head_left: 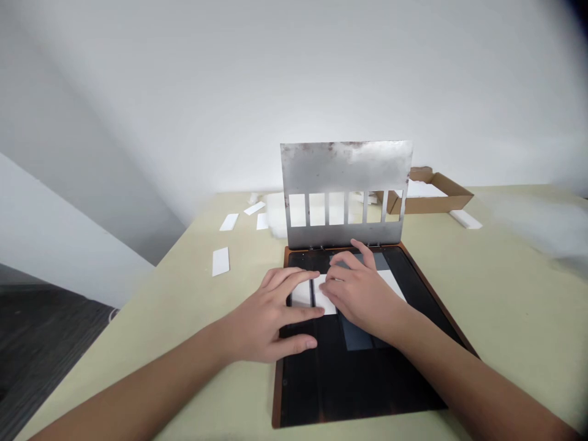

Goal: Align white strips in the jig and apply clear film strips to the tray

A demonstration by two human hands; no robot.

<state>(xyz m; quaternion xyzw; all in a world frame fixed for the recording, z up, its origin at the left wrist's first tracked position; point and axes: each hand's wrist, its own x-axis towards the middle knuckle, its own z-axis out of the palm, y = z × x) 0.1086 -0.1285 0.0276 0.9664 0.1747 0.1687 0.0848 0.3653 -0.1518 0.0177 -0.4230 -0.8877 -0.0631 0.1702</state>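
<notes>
A black board (316,380) with a brown rim lies on the table, and a hinged metal plate (348,165) with a row of rectangular cutouts stands upright at its back edge. My left hand (269,312) lies palm down over the board's left side with fingers spread. Its fingertips reach across one white card (301,297) to the left edge of a second white card (327,306). On that second card my right hand (358,288) has its thumb and forefinger pinched together, little finger raised. Another white card (391,282) shows beyond the right hand. Dark translucent rectangles (358,337) lie partly under that hand.
Loose white cards (220,261) lie left of the board. A cardboard box (441,199) holding white pieces stands back right, with a white stack (465,218) beside it. Clear plastic (276,214) sits behind the metal plate, and more blurred plastic (542,220) is at right.
</notes>
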